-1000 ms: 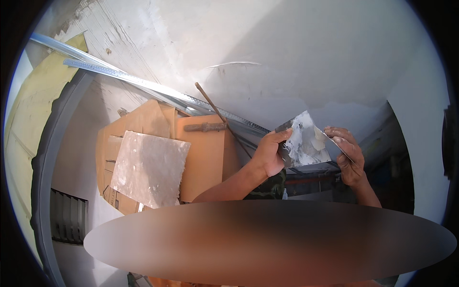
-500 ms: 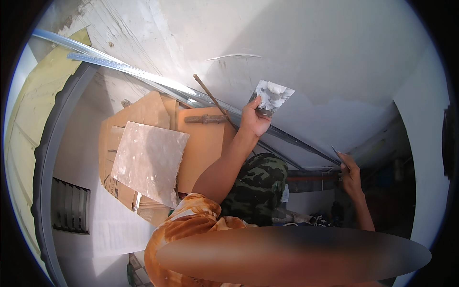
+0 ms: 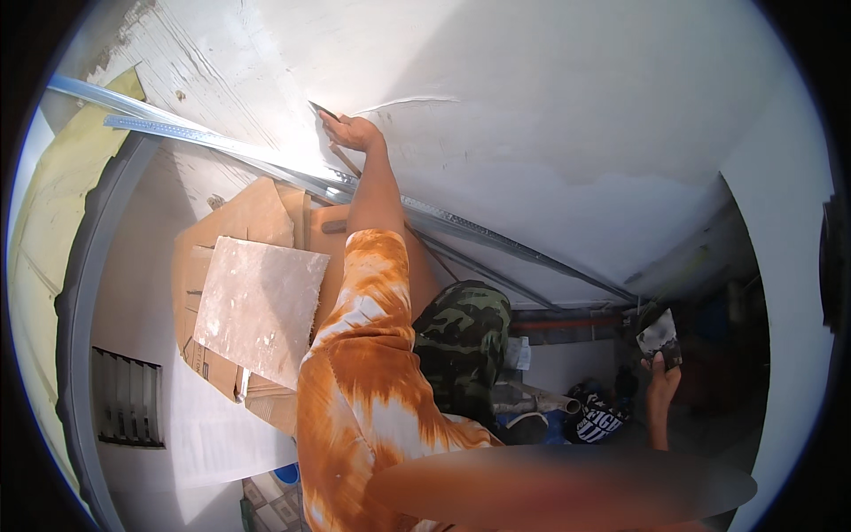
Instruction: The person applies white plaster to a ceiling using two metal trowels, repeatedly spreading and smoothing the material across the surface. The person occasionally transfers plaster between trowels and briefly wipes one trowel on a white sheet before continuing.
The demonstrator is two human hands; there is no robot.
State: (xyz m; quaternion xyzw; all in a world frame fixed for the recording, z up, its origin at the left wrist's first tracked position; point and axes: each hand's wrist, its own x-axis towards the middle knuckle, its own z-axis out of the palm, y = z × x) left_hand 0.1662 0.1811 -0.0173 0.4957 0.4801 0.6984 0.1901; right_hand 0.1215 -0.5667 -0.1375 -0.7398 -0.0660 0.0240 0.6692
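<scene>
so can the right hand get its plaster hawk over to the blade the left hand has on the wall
Probably not without moving. The left hand presses a putty knife to the white wall at full stretch, while the right hand holds the plaster hawk low and far right. Nothing blocks it; the gap is wide.

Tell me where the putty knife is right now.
In the head view, upper left of centre: the left hand holds the putty knife against the white wall, just above the slanting metal rails.
</scene>
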